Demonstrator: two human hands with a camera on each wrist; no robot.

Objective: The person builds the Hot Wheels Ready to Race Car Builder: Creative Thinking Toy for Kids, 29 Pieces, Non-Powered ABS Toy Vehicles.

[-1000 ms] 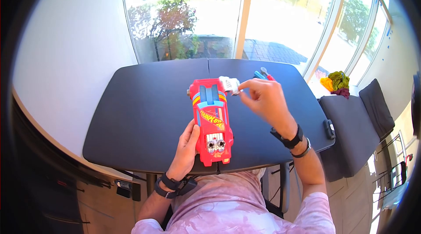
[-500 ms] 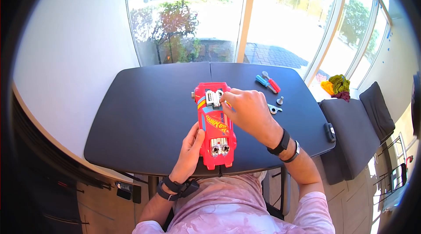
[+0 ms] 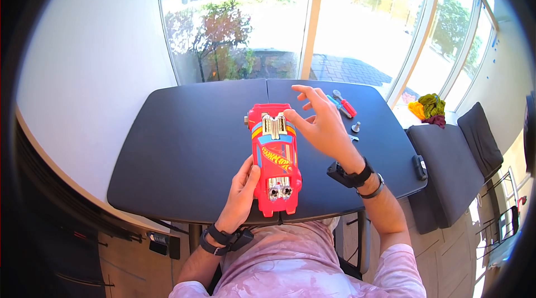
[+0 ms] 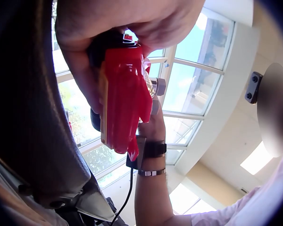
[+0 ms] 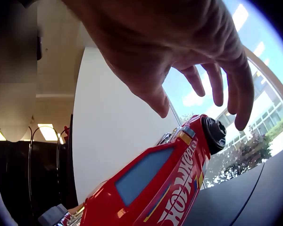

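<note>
My left hand [image 3: 239, 198] grips a red toy car [image 3: 283, 150] by its left side, holding it up over the table with its lettered top toward me. A silvery toy engine piece [image 3: 274, 126] sits in the car's far end, and chrome pipes [image 3: 280, 187] show at the near end. Beside that engine piece hovers my right hand [image 3: 329, 133], fingers spread and nothing between them. In the right wrist view its fingers [image 5: 193, 81] hang just above the car's end with a black wheel [image 5: 214, 134]. The left wrist view shows the car's red underside [image 4: 125, 99].
On the dark folding table [image 3: 184, 147], a blue-handled tool [image 3: 338, 107] and a red-handled tool [image 3: 349, 109] lie at the far right. A small grey bolt-like part [image 3: 356, 126] stands nearer. A black case [image 3: 419, 166] rests at the right edge, by a bench holding coloured cloths [image 3: 430, 109].
My right hand brought the silvery engine piece leftward onto the car's far end, then let go and spread its fingers. My left hand kept its hold on the car.
</note>
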